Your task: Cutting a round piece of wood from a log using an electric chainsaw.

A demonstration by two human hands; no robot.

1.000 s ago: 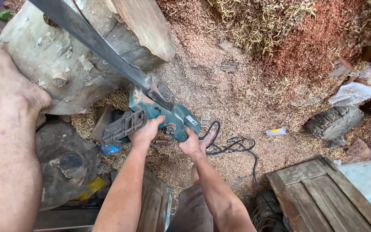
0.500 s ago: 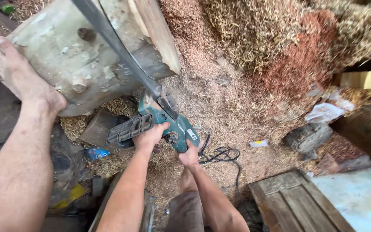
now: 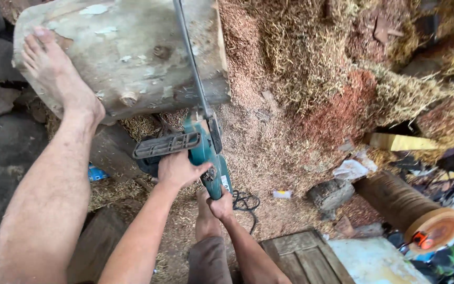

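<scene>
Here the left hand [image 3: 177, 169] wraps the front handle and the right hand [image 3: 219, 202] clenches the rear grip of the teal chainsaw [image 3: 206, 150] (heavy, rigid, probably kicking), bar in the log [image 3: 127, 52].

A rough woodcutting yard or workshop: heaps of sawdust and shavings [image 3: 311, 79] cover the ground beyond the right hand [image 3: 220, 204], a pale log [image 3: 127, 58] lies above the left hand [image 3: 177, 169], and a cut round log [image 3: 411, 210] rests well off to the right.

Bare forearms without sleeves, bare feet, and brownish-grey trousers [image 3: 208, 260] at the knee.
</scene>
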